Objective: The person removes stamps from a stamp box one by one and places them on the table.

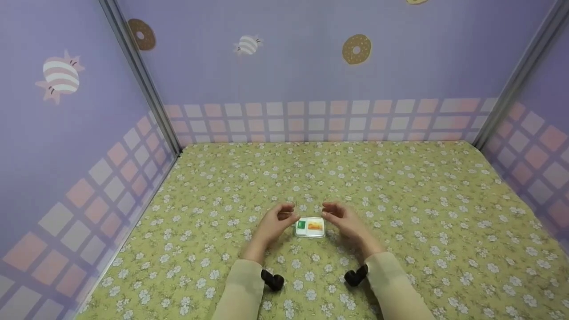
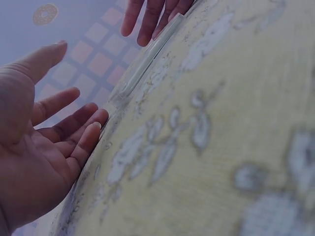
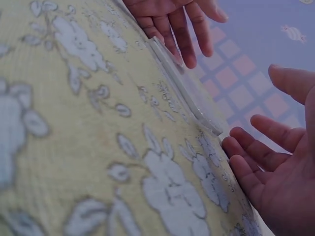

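A small flat clear case (image 1: pixel 310 227) lies on the flowered cloth, showing a green patch on its left and a larger orange and white patch on its right. My left hand (image 1: pixel 273 224) is at the case's left side, fingers loosely bent and holding nothing. On the opposite side, my right hand (image 1: pixel 351 226) mirrors it, thumb near the upper right corner. Seen edge-on in the left wrist view, the case (image 2: pixel 150 61) is thin and rests flat. The right wrist view shows the case's long edge (image 3: pixel 184 93) between the fingertips of both hands.
A yellow-green cloth with white flowers (image 1: pixel 249 178) covers the table. Purple walls (image 1: pixel 293 75) with a pink and white check band stand at the back and both sides. Each wrist carries a small black camera mount (image 1: pixel 272 280) by its pale sleeve.
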Demonstrator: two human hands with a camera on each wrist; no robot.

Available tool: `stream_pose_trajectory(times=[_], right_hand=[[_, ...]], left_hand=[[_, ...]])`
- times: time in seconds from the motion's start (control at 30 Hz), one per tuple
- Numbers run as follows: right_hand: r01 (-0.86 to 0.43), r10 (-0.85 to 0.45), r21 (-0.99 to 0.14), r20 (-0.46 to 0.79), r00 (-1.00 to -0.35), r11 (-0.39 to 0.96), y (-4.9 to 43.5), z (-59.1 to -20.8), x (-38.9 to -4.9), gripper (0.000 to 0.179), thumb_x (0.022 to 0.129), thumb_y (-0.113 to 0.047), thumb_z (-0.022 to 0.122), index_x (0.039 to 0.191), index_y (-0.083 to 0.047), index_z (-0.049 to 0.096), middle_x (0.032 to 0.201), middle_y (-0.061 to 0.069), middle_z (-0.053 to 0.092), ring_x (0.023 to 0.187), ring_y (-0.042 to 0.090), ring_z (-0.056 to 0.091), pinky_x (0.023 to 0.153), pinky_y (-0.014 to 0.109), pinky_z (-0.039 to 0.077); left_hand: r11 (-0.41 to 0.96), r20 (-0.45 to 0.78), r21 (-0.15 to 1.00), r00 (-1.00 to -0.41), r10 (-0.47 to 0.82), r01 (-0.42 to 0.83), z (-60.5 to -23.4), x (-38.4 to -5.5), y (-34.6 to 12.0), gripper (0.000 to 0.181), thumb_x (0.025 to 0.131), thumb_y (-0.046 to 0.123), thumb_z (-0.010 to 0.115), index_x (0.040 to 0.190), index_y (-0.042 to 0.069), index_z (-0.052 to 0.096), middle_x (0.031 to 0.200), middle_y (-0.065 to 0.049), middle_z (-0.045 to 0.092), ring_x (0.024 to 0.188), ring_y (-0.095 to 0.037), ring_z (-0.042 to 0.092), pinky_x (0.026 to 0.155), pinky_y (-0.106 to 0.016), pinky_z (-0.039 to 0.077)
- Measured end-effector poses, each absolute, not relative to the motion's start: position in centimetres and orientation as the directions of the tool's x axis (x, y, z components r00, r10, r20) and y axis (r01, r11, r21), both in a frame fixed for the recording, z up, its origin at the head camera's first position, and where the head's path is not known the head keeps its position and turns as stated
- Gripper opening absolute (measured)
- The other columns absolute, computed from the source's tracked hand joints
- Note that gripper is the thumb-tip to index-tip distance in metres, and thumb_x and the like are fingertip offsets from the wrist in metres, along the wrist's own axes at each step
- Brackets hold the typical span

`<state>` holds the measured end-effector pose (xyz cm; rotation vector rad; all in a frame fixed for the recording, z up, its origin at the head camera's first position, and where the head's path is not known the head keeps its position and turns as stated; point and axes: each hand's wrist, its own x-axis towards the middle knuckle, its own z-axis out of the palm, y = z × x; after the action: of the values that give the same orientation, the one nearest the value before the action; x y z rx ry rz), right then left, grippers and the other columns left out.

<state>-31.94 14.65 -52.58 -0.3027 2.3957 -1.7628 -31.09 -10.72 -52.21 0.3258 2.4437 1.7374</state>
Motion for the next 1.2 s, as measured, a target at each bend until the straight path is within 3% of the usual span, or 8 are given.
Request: stream_pose_trajectory(times=[0.3, 0.6, 0.9, 1.2], right_hand=[[-0.161, -0.32, -0.908, 0.032, -0.947, 0.386, 14.68, -52.7, -31.87, 0.06, 0.094, -0.024, 0.076, 0.143, 0.005, 0.055, 0.133, 0.023, 0.063, 0.118, 0.035, 0.063, 0.1, 0.048, 0.051], [-0.219, -0.374, -0.852, 0.029, -0.927, 0.475, 14.45, -52.77, -31.87, 0.063, 0.082, -0.018, 0.088, 0.136, 0.004, 0.061, 0.124, 0.019, 0.065, 0.109, 0.029, 0.062, 0.096, 0.043, 0.051], [-0.232, -0.359, -0.809, 0.028, -0.933, 0.539, 14.17, -52.83, -31.43, 0.071, 0.07, -0.021, 0.096, 0.133, -0.007, 0.067, 0.124, 0.009, 0.061, 0.113, 0.027, 0.058, 0.104, 0.051, 0.045], [-0.266, -0.367, -0.799, 0.061, -0.928, 0.54, 14.17, -53.12, -31.38, 0.067, 0.072, -0.019, 0.094, 0.132, -0.007, 0.067, 0.124, 0.01, 0.057, 0.113, 0.028, 0.055, 0.103, 0.05, 0.044]], left_hand=[[0.424, 0.008, 0.896, -0.959, 0.284, 0.133, -52.54, -31.15, -10.78, 0.058, 0.091, 0.025, 0.081, 0.141, 0.006, 0.06, 0.133, -0.014, 0.061, 0.114, -0.027, 0.06, 0.099, -0.046, 0.051], [0.573, -0.027, 0.799, -0.942, 0.335, 0.181, -52.31, -30.97, -10.75, 0.071, 0.083, 0.03, 0.087, 0.144, 0.007, 0.059, 0.122, -0.01, 0.056, 0.106, -0.024, 0.053, 0.095, -0.046, 0.046], [0.607, -0.022, 0.764, -0.93, 0.367, 0.222, -52.43, -30.88, -10.63, 0.076, 0.079, 0.023, 0.09, 0.146, 0.006, 0.057, 0.129, -0.011, 0.053, 0.113, -0.027, 0.053, 0.103, -0.051, 0.045], [0.592, -0.018, 0.775, -0.928, 0.372, 0.222, -52.45, -30.97, -10.59, 0.07, 0.082, 0.023, 0.088, 0.143, 0.007, 0.058, 0.127, -0.01, 0.053, 0.111, -0.026, 0.053, 0.101, -0.05, 0.046]])
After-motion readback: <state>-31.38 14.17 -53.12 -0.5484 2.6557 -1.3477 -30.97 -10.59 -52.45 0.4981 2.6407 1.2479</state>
